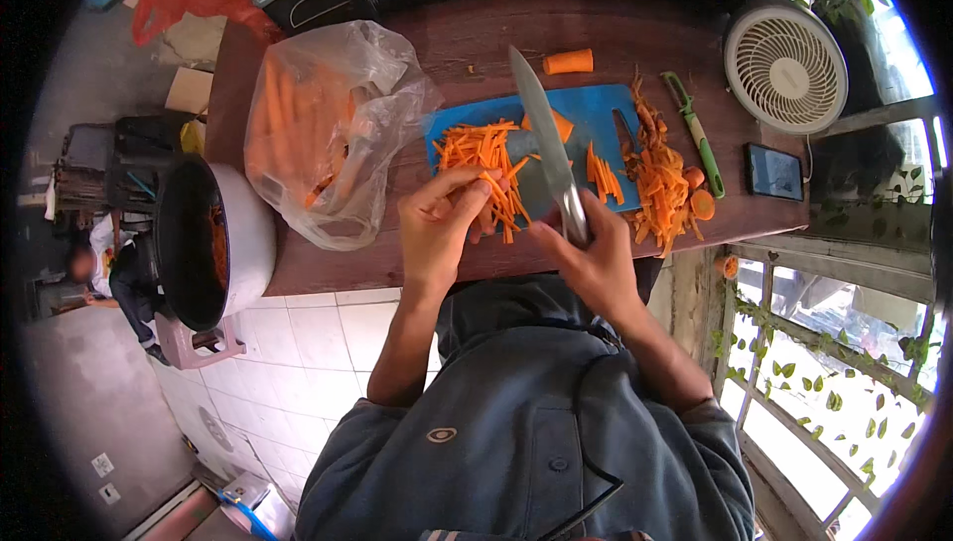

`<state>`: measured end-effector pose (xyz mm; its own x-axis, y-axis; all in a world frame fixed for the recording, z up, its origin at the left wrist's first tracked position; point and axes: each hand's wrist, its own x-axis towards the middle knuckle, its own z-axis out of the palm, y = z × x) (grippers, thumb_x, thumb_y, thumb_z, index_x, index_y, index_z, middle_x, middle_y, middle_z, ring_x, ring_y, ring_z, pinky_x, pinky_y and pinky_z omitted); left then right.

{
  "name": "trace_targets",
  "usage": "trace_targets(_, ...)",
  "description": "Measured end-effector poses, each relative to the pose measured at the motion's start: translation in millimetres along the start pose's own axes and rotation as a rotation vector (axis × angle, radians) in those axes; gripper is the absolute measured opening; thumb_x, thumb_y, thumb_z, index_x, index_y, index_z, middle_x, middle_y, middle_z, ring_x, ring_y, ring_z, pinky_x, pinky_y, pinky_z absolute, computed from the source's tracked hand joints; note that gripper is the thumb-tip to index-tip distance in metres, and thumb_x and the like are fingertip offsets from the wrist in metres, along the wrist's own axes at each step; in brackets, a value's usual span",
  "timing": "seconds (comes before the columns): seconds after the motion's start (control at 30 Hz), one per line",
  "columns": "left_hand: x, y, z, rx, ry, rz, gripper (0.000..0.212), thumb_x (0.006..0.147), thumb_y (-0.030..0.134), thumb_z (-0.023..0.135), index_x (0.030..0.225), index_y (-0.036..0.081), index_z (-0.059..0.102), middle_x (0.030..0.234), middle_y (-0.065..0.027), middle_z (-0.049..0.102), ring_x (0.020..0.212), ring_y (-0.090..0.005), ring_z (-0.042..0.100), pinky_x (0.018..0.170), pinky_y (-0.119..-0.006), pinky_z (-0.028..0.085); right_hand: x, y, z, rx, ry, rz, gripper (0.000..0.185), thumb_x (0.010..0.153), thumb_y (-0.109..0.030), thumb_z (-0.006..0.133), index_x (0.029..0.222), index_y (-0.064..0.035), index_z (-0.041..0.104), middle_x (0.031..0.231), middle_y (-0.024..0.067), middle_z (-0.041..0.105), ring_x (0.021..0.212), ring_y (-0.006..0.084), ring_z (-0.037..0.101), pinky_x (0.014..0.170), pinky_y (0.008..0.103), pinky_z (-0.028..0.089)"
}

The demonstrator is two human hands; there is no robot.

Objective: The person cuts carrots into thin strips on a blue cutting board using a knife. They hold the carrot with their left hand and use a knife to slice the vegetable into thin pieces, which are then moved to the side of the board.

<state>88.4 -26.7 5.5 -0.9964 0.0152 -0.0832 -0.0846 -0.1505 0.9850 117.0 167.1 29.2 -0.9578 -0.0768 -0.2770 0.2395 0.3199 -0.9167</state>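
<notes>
My right hand (592, 251) grips the metal handle of a kitchen knife (547, 128), its blade pointing away from me above a blue cutting board (595, 98). Between thumb and fingers of my left hand (447, 221) are thin carrot strips (491, 184), held over the board's near left part. A heap of cut carrot sticks (476, 146) lies just beyond that hand. A smaller group of carrot sticks (603, 176) lies on the right side of the board, and a larger carrot piece (558, 126) is partly hidden behind the blade.
Left stand a clear plastic bag of carrots (298, 131) and a deep pot (249, 243). Right lie carrot peelings (659, 184), a green-handled peeler (700, 139), a phone (774, 172) and a round fan (789, 68). A carrot chunk (568, 62) lies beyond the board. A person (123, 273) sits far left.
</notes>
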Motion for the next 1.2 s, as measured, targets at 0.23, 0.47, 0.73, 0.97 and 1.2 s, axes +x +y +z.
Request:
trace_targets(0.23,-1.6,-1.1,-11.7,-0.011,0.033,0.105,0.018,0.098,-0.001,0.067,0.114,-0.005,0.073,0.098,-0.0063,0.07,0.07,-0.006,0.06,0.057,-0.022,0.046,46.8,-10.0,27.3,0.175,-0.125,-0.127,0.019,0.091,-0.01,0.079,0.096,0.0028,0.067,0.075,-0.0007,0.061,0.067,0.0036,0.053,0.054,0.0251,0.042)
trace_targets(0.47,-0.9,-6.3,-21.8,0.221,0.001,0.135,0.02,0.095,-0.005,0.068,0.115,-0.006,0.074,0.106,-0.0074,0.071,0.082,-0.0083,0.064,0.068,-0.022,0.05,53.5,-6.6,31.4,0.22,-0.127,-0.211,0.017,0.091,-0.01,0.079,0.094,0.0018,0.067,0.074,-0.0031,0.059,0.07,0.002,0.05,0.056,0.0248,0.041)
trace_targets(0.73,-0.1,3.2,-17.5,0.431,-0.065,0.268,0.026,0.095,-0.007,0.064,0.119,-0.001,0.072,0.099,-0.0066,0.068,0.079,-0.0084,0.062,0.07,-0.023,0.05,59.4,-13.9,19.4,0.082,-0.181,-0.219,0.019,0.093,-0.014,0.076,0.093,0.0017,0.065,0.071,-0.0032,0.051,0.068,0.0041,0.044,0.056,0.0282,0.038)
trace_targets(0.97,7.0,-1.5,-27.3,0.641,0.074,0.432,0.022,0.094,-0.004,0.066,0.112,0.005,0.074,0.1,-0.0076,0.066,0.08,-0.0172,0.062,0.07,-0.031,0.051,70.5,-15.2,8.6,-0.117,-0.119,-0.249,0.019,0.091,-0.013,0.076,0.093,0.001,0.064,0.069,-0.0025,0.048,0.067,0.0051,0.043,0.054,0.0294,0.037)
trace_targets(1.2,11.0,-6.7,-24.0,0.743,0.108,0.531,0.027,0.087,-0.007,0.068,0.108,0.007,0.076,0.105,-0.0059,0.066,0.1,-0.0278,0.057,0.084,-0.039,0.049,74.6,-22.0,-3.4,-0.242,-0.146,-0.285,0.02,0.09,-0.011,0.076,0.102,0.0017,0.068,0.071,-0.0019,0.055,0.068,0.0062,0.047,0.057,0.031,0.042)
